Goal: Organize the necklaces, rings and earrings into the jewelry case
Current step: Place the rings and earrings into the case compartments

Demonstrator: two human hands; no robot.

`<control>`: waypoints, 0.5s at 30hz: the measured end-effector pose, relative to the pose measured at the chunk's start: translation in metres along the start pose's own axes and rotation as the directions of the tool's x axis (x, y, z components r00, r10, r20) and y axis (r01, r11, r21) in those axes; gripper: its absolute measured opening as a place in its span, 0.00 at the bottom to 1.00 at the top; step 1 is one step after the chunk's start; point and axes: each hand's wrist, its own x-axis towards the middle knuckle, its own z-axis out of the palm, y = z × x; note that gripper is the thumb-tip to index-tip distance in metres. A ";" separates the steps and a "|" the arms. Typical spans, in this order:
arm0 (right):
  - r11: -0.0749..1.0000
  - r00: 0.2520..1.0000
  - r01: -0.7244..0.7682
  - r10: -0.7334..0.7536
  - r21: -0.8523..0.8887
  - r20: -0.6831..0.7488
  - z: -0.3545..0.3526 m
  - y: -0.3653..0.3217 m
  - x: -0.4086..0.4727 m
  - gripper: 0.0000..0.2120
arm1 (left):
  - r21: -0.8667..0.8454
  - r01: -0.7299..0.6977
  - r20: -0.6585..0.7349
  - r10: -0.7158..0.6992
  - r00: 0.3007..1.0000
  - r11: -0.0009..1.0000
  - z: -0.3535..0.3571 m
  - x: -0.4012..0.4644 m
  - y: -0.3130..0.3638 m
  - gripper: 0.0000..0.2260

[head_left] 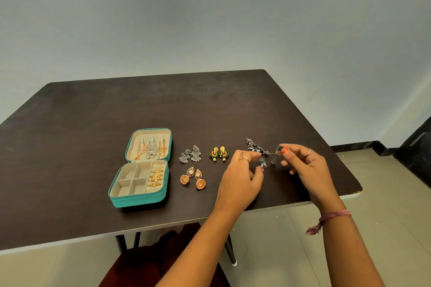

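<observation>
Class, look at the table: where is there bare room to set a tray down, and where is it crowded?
Bare: the table left of and behind the teal jewelry case, and the far right corner. Crowded: the strip from the case past the silver earrings, rose-gold earrings and green-gold earrings to both hands.

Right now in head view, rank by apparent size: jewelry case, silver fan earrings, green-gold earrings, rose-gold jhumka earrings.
1. jewelry case, far the largest.
2. rose-gold jhumka earrings.
3. silver fan earrings, close to the jhumkas; that order is unsure.
4. green-gold earrings, smallest pair.
</observation>
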 end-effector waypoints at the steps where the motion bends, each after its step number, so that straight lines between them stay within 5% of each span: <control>1: 1.000 1.000 -0.012 0.012 0.023 -0.018 -0.001 0.000 0.000 0.09 | -0.041 -0.020 -0.010 0.020 1.000 0.999 -0.001 0.000 0.000 0.11; 5: 0.990 0.996 -0.043 0.052 0.131 -0.071 -0.004 -0.001 -0.001 0.09 | -0.090 -0.161 -0.007 0.161 0.987 0.983 -0.001 -0.002 -0.001 0.10; 10: 0.991 0.999 -0.009 0.014 0.134 -0.037 -0.005 -0.003 -0.004 0.08 | 0.127 -0.368 0.169 0.346 0.923 0.921 0.001 -0.008 0.002 0.22; 15: 0.997 0.998 0.069 -0.069 0.043 -0.002 -0.002 -0.005 -0.009 0.07 | 0.246 -0.449 0.341 0.357 0.869 0.859 0.005 -0.009 0.003 0.31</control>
